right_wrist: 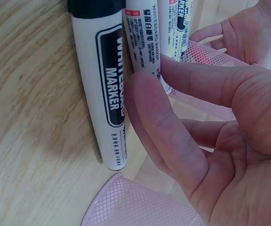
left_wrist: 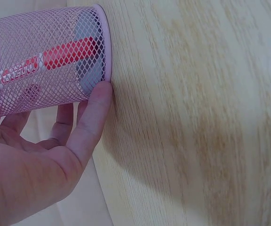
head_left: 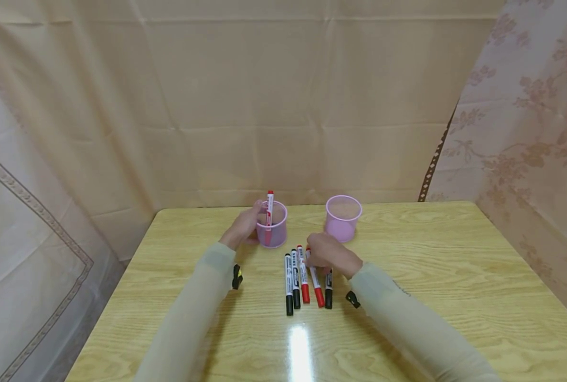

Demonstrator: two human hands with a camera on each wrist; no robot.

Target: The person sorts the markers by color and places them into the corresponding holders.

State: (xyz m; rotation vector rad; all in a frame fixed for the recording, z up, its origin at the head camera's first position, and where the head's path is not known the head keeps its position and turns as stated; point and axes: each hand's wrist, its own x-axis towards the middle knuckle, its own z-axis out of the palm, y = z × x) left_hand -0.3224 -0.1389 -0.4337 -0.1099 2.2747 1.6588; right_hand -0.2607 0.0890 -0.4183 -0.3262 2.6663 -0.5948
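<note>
Pinching a red pen [head_left: 317, 289], the right hand [head_left: 330, 252] works; left hand [head_left: 245, 225] holds a cup [head_left: 278, 237]: one pen [head_left: 270, 208] inside, four pens [head_left: 289, 284] out.

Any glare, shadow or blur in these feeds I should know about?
Head view: white glare streak on the table, just short of the markers; left wrist view: dark shadow on the table beside the left hand, grain soft toward lower right; right wrist view: lettering on the nearest black-capped marker reads clearly.

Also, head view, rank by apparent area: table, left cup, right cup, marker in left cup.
1. Wooden table
2. Left pink mesh cup, right pink mesh cup: look alike, unranked
3. Red-and-white marker
</note>
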